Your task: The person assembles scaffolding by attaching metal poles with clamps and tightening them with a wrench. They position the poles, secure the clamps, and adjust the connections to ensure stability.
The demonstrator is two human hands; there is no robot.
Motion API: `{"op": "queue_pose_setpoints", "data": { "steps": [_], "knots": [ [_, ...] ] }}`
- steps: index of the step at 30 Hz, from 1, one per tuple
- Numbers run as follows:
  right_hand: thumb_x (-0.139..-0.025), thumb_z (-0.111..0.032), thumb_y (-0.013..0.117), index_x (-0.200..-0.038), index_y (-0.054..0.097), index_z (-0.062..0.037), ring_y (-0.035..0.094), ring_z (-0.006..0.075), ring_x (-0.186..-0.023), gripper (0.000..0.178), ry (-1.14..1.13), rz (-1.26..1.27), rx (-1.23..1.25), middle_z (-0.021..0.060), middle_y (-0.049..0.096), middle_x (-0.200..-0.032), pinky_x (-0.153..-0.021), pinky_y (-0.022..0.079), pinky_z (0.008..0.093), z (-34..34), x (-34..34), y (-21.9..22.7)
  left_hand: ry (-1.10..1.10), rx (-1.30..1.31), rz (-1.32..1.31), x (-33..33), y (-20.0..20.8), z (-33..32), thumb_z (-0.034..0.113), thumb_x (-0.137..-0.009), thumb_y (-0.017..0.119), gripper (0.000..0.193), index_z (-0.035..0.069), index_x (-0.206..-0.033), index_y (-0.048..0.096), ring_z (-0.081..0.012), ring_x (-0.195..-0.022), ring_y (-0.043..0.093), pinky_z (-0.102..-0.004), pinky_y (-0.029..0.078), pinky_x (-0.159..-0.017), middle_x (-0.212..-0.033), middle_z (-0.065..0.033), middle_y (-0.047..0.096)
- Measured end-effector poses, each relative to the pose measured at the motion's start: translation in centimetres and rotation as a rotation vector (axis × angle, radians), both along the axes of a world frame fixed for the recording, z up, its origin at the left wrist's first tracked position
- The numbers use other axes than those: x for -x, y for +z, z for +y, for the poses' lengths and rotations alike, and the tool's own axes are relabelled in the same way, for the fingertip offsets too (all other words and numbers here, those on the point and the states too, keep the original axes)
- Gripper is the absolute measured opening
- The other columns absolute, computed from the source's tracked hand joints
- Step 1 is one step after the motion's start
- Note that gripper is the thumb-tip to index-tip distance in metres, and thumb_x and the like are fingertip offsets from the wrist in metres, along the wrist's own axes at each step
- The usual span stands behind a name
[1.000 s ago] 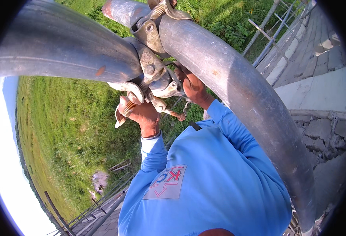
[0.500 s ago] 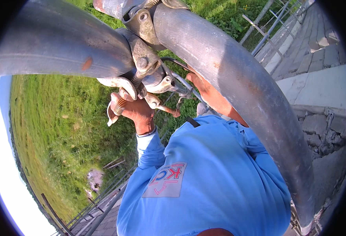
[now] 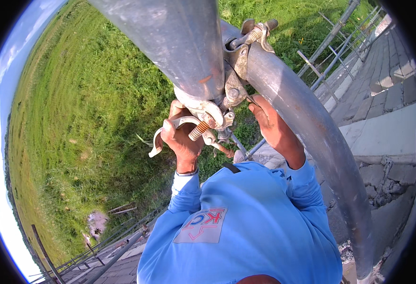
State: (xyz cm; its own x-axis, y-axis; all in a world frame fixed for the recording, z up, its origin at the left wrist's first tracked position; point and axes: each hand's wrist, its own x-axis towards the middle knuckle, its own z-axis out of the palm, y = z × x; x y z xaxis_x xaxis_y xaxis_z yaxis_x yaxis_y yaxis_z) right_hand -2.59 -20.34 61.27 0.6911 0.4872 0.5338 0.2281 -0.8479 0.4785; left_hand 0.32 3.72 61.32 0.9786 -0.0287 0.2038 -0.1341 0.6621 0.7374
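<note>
Two grey steel scaffold tubes meet at a scaffold coupler [image 3: 236,85]: one tube [image 3: 174,42] comes in from the top, and a long tube [image 3: 312,113] runs down the right side. My left hand [image 3: 186,144] is closed round the lower part of the coupler, its thumb on the hinged metal flap [image 3: 156,142] that hangs open. A rusty threaded bolt [image 3: 199,130] sticks out beside the thumb. To the right of the coupler, my right hand [image 3: 278,130] is curled close under the long tube. A thin dark edge shows at its fingertips; what it grips is hidden.
A second rusty bolt [image 3: 226,151] hangs below the coupler. More scaffold tubes [image 3: 331,42] stand at the upper right beside a paved slope [image 3: 359,99] with cracked concrete. Tall green grass [image 3: 84,118] lies far below on the left. Rails [image 3: 118,248] run along the lower left.
The near tube has swung from the left to pointing down from the top. The coupler and my left hand now appear farther right and my right hand shows more fully. The flap hangs wider.
</note>
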Motion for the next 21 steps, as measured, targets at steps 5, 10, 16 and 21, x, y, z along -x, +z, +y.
{"op": "queue_pose_setpoints", "data": {
  "steps": [5,10,16,21],
  "knots": [
    [-0.1,-0.009,0.067,-0.101,0.066,0.0035,0.062,0.0311,-0.072,0.012,0.28,0.396,-1.242,0.0173,0.065,-0.086,-0.069,0.049,0.0423,1.2,-1.9,-2.3,-0.007,0.026,-0.025,-0.4,0.3,-0.2,0.067,-0.092,0.057,0.074,-0.002,-0.118,0.058,-0.0215,-0.109,0.061,-0.0337,0.048,-0.096,-0.116,-0.0121,0.062],
    [-0.098,-0.004,0.062,-0.116,0.068,0.0043,0.066,0.0345,-0.084,0.021,0.55,0.22,-1.238,0.0177,0.067,-0.1,-0.076,0.053,0.0443,4.0,-4.5,-6.1,-0.049,0.035,-0.037,-0.7,0.6,0.0,0.068,-0.09,0.058,0.076,-0.002,-0.118,0.059,-0.0209,-0.108,0.061,-0.0346,0.048,-0.096,-0.118,-0.0136,0.065],
    [-0.101,-0.035,0.06,-0.12,0.068,0.0,0.067,0.0455,-0.095,0.04,0.403,-0.008,-1.102,0.0217,0.071,-0.107,-0.084,0.052,0.0518,5.0,-5.3,-11.6,0.017,0.014,-0.074,-1.1,-0.3,-0.1,0.07,-0.091,0.055,0.076,-0.002,-0.116,0.06,-0.0196,-0.106,0.061,-0.0339,0.049,-0.093,-0.115,-0.013,0.065],
    [-0.096,-0.018,0.065,-0.123,0.065,0.0029,0.071,0.0349,-0.093,0.034,0.326,0.377,-1.418,0.0185,0.072,-0.106,-0.08,0.054,0.042,2.9,-3.1,-7.9,0.183,0.058,-0.045,-1.1,-0.7,-1.7,0.07,-0.095,0.048,0.074,-0.002,-0.109,0.061,-0.0205,-0.099,0.062,-0.0341,0.048,-0.09,-0.106,-0.0133,0.067]
  ]
}}
